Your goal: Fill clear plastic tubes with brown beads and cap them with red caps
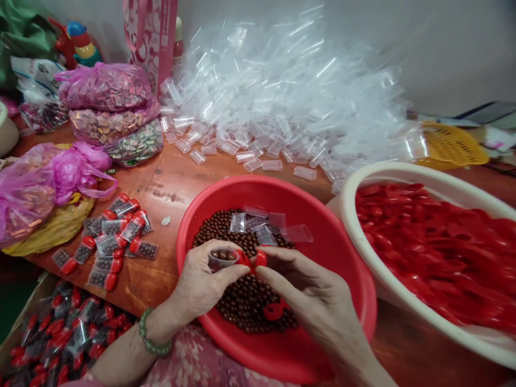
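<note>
My left hand [193, 287] is closed around a small clear plastic container [221, 262] with brown balls in it. Between thumb and finger, my right hand [314, 293] pinches a red plastic cap [261, 259]. Red plastic also shows at my left fingertips, meeting the piece in my right hand; whether it is one part or two is hard to make out. Both hands are over a red basin [330, 247] holding many brown balls [253, 306]. Several clear containers [256, 223] lie on the balls, and a loose red piece [273, 310] rests near my right hand.
A heap of clear containers [282, 102] covers the table's back. At right stands a white tub [350, 215] of red pieces [439, 242]. Filled red-capped containers [108, 244] lie at left, more in a box [60, 333] below. Pink bags [108, 88] and a yellow basket [455, 144] stand behind.
</note>
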